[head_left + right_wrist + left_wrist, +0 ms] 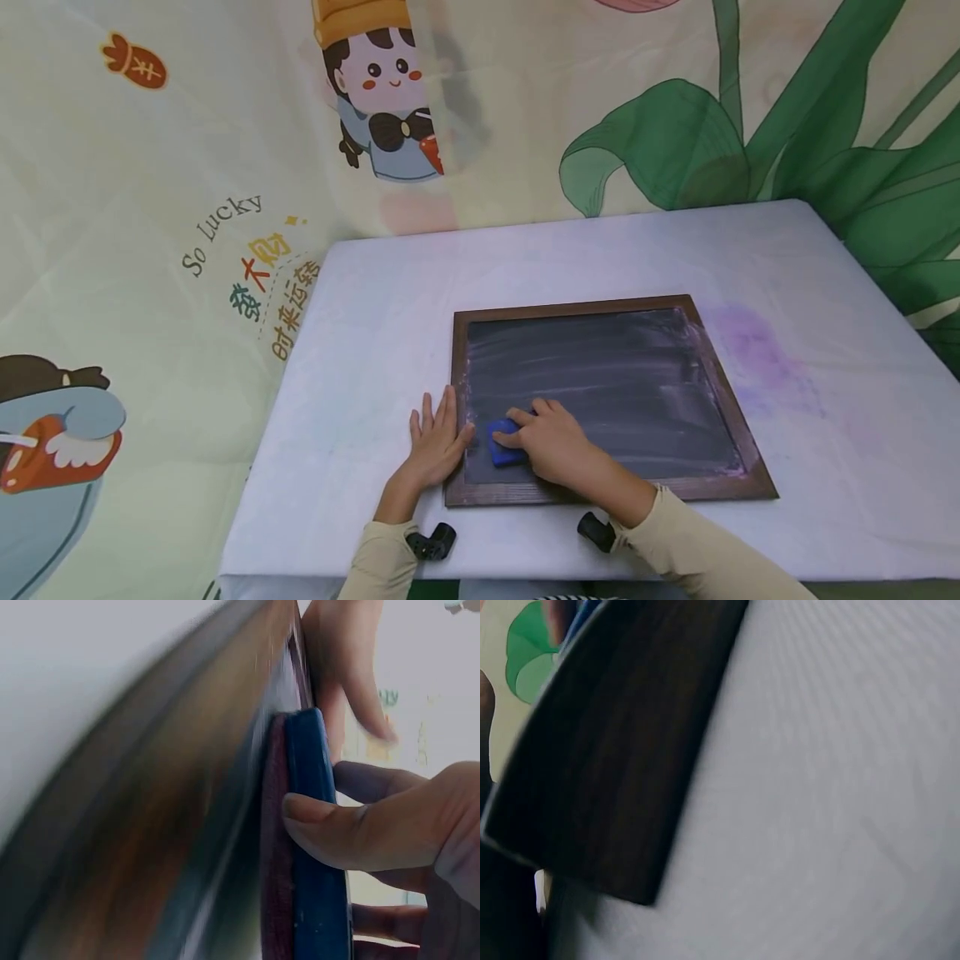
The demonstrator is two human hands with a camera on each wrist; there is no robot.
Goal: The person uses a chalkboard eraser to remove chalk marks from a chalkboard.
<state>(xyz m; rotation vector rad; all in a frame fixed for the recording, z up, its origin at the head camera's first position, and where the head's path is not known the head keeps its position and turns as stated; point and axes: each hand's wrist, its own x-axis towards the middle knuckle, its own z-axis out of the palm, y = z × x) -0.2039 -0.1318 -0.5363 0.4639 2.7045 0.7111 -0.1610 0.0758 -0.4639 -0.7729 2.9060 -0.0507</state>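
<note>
In the head view, a blackboard (592, 367) with a brown wooden frame (705, 490) lies on a table (367, 350) that is covered with white cloth. Pale smears (686, 400) cross the dark surface. The left hand (435, 450) rests flat on the left side of the frame, near the lower corner, with its fingers straight and a little spread. The right hand (555, 446) grips a blue eraser (507, 457), which is on the lower left part of the blackboard, just beside the left hand. On the cloth, to the right of the frame, there is a purple stain (753, 342). Behind the table hangs a wall cloth (510, 100) with printed leaves and cartoon figures.

In the left wrist view, a dark corner of the frame lies over the white cloth, and a bit of blue shows at the top; the shape at the left edge is too dark to tell.

In the right wrist view, the thumb (334, 834) presses the near side of the eraser, and other fingers are behind it. Its purplish felt (274, 847) faces the blackboard.
</note>
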